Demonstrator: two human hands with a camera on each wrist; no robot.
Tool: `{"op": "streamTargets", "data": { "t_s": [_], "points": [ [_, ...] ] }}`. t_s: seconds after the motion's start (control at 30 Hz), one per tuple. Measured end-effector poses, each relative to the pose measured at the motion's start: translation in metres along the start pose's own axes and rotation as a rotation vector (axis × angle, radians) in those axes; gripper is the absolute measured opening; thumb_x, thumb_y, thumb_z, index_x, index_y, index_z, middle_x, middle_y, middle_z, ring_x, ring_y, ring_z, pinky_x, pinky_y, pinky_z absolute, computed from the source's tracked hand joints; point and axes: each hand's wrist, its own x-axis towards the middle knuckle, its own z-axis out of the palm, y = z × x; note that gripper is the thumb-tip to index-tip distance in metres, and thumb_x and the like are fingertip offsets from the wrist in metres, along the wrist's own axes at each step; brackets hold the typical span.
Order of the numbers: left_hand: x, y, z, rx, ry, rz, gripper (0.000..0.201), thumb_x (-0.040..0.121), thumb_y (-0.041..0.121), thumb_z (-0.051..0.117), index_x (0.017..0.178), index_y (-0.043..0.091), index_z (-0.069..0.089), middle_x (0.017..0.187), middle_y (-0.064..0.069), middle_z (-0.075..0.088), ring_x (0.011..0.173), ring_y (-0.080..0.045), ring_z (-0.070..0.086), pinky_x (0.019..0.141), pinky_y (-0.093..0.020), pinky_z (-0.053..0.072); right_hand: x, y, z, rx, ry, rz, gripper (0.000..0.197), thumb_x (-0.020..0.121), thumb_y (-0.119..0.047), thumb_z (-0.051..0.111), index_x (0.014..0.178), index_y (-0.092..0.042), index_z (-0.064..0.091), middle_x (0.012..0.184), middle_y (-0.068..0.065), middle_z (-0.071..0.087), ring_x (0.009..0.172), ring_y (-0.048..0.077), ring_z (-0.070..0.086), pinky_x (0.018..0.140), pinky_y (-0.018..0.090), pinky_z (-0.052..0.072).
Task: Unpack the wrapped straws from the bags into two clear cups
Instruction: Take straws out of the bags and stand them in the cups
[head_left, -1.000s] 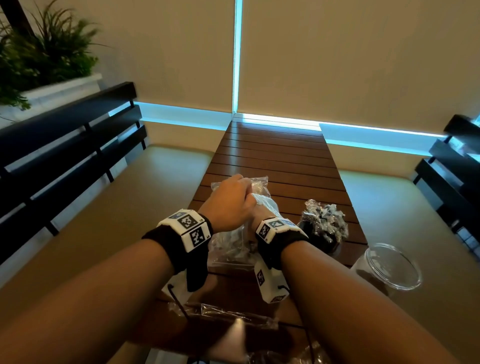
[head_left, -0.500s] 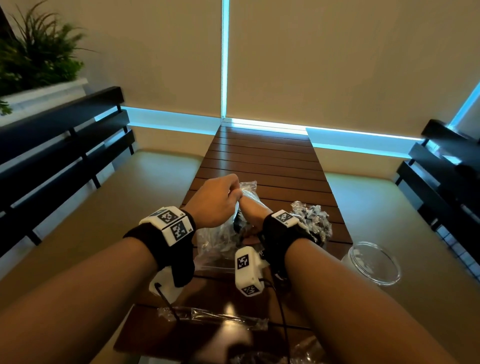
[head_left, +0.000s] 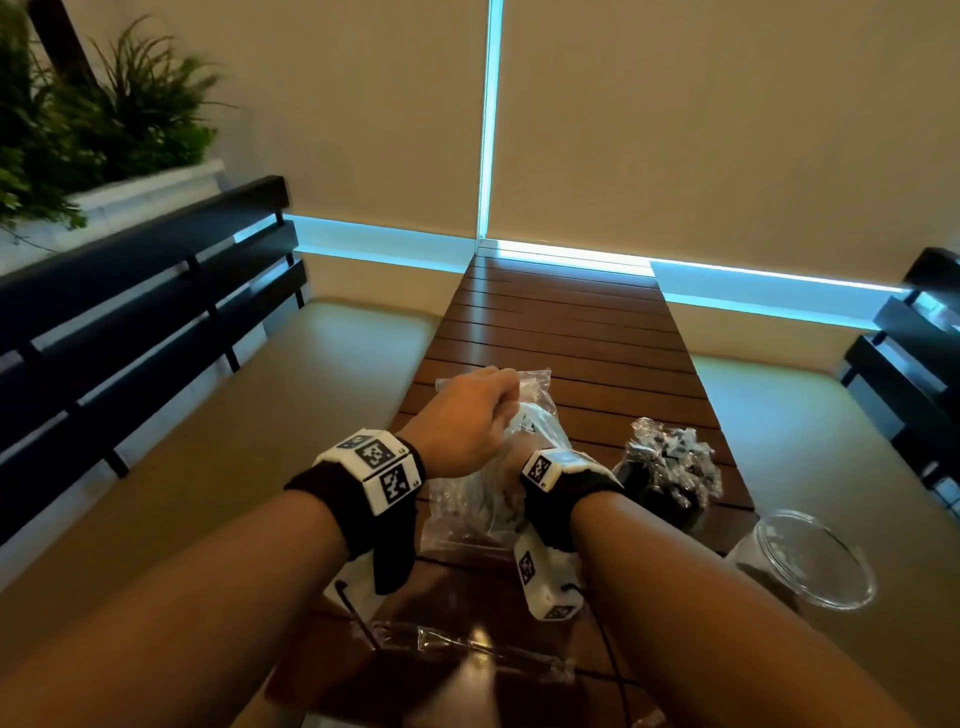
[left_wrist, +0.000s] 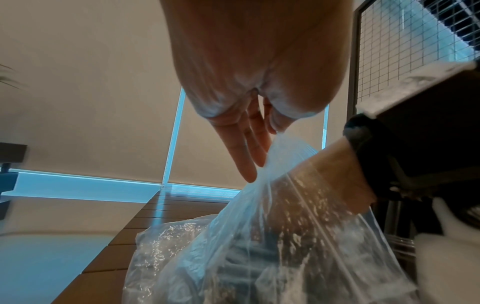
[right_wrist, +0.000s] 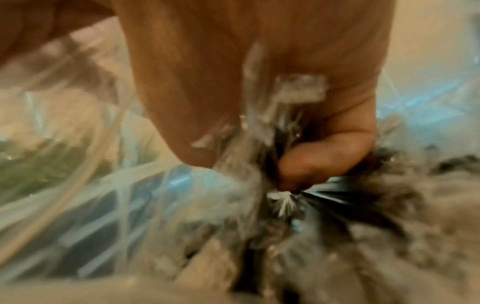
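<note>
A clear plastic bag (head_left: 467, 499) of wrapped black straws stands on the slatted wooden table (head_left: 561, 322). My left hand (head_left: 467, 415) pinches the bag's top edge and holds it up; in the left wrist view the fingers (left_wrist: 249, 144) meet the bag (left_wrist: 272, 236). My right hand (head_left: 514, 457) is plunged inside the bag, wrist deep. Seen from the right wrist, its fingers (right_wrist: 319, 156) curl round a bunch of wrapped straws (right_wrist: 293, 201). One clear cup (head_left: 670, 467) to the right is full of wrapped straws. A second clear cup (head_left: 810, 561) stands at the table's right corner.
An empty clear bag (head_left: 467, 649) lies flat on the table near me. Beige bench seats flank the table, with dark slatted backrests (head_left: 130, 312) on the left and far right. A planter (head_left: 104, 130) stands behind the left bench. The table's far half is bare wood.
My left hand has lifted the bag's top edge farther from me. My right hand has gone deeper into the bag.
</note>
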Motion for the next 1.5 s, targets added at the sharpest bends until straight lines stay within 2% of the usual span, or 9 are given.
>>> {"op": "streamTargets", "data": {
  "t_s": [0.27,0.37,0.5,0.73,0.9,1.03,1.17,1.3,1.5],
  "points": [
    [0.006,0.007,0.01,0.014,0.025,-0.032,0.011,0.096,0.017,0.051,0.088,0.012,0.054,0.086,-0.003,0.06,0.078,-0.019,0.058,0.075,-0.043,0.051,-0.02,0.01,-0.021,-0.224,0.04,-0.11,0.038,0.096,-0.015,0.051,0.132,-0.002,0.05,0.13,0.017,0.054,0.121,0.03,0.052,0.095,0.035,0.043],
    [0.01,0.009,0.012,0.006,0.035,-0.068,0.011,0.097,0.017,0.05,0.087,0.013,0.052,0.086,-0.003,0.059,0.079,-0.02,0.061,0.075,-0.045,0.053,-0.024,0.015,-0.027,-0.165,0.036,-0.103,0.036,0.096,-0.016,0.051,0.13,-0.003,0.055,0.099,0.012,0.057,0.1,0.025,0.053,0.09,0.037,0.044],
    [0.014,0.012,0.014,-0.035,0.067,-0.13,0.014,0.099,0.018,0.049,0.085,0.017,0.05,0.087,-0.002,0.059,0.08,-0.021,0.064,0.073,-0.047,0.055,-0.025,0.017,-0.033,-0.12,0.045,-0.077,0.035,0.089,-0.022,0.061,0.122,-0.009,0.061,0.11,0.011,0.062,0.098,0.028,0.058,0.084,0.039,0.048],
    [0.02,0.014,0.016,-0.043,0.149,-0.204,0.024,0.1,0.02,0.045,0.077,0.024,0.043,0.079,0.004,0.055,0.074,-0.013,0.059,0.064,-0.035,0.049,-0.027,0.02,-0.045,-0.222,0.043,-0.031,0.02,0.088,-0.022,0.059,0.105,-0.011,0.055,0.071,0.002,0.044,0.061,0.017,0.046,0.07,0.033,0.045],
    [0.014,0.011,0.017,0.059,-0.099,-0.22,0.01,0.095,0.029,0.05,0.096,0.02,0.045,0.09,0.003,0.057,0.075,-0.015,0.055,0.069,-0.036,0.05,-0.027,0.025,-0.052,-0.268,0.027,-0.06,0.014,0.088,-0.024,0.06,0.1,-0.016,0.061,0.088,0.004,0.057,0.08,0.022,0.058,0.071,0.033,0.046],
    [0.007,0.003,0.023,0.153,-0.429,-0.277,0.059,0.081,0.035,0.069,0.128,0.021,0.036,0.128,-0.002,0.044,0.104,-0.022,0.056,0.084,-0.038,0.053,-0.021,0.025,-0.052,-0.246,0.022,-0.016,0.027,0.084,-0.028,0.067,0.074,-0.025,0.042,0.073,-0.004,0.054,0.071,0.019,0.06,0.069,0.034,0.055],
    [0.013,-0.01,0.037,0.133,-0.348,-0.292,0.06,0.085,0.022,0.064,0.137,0.02,0.034,0.132,-0.008,0.051,0.109,-0.025,0.057,0.088,-0.039,0.053,-0.026,0.025,-0.053,-0.2,0.027,-0.021,0.013,0.085,-0.026,0.066,0.087,-0.025,0.052,0.078,-0.004,0.055,0.079,0.02,0.059,0.076,0.031,0.052],
    [0.026,-0.017,0.044,0.225,-0.264,-0.295,0.046,0.089,0.02,0.058,0.134,0.02,0.047,0.124,-0.01,0.062,0.109,-0.028,0.061,0.088,-0.037,0.052,-0.019,0.036,-0.053,-0.225,0.053,-0.001,0.038,0.081,-0.047,0.062,0.112,-0.024,0.059,0.099,0.0,0.064,0.084,0.018,0.059,0.074,0.029,0.051],
    [0.043,-0.016,0.049,0.386,-0.328,-0.284,0.031,0.094,0.018,0.049,0.123,0.01,0.054,0.121,-0.011,0.063,0.108,-0.031,0.062,0.083,-0.035,0.047,-0.076,0.05,-0.101,-0.265,-0.044,-0.047,0.019,0.091,-0.033,0.06,0.093,-0.014,0.064,0.075,-0.001,0.063,0.065,0.015,0.058,0.053,0.022,0.042]
  ]
}}
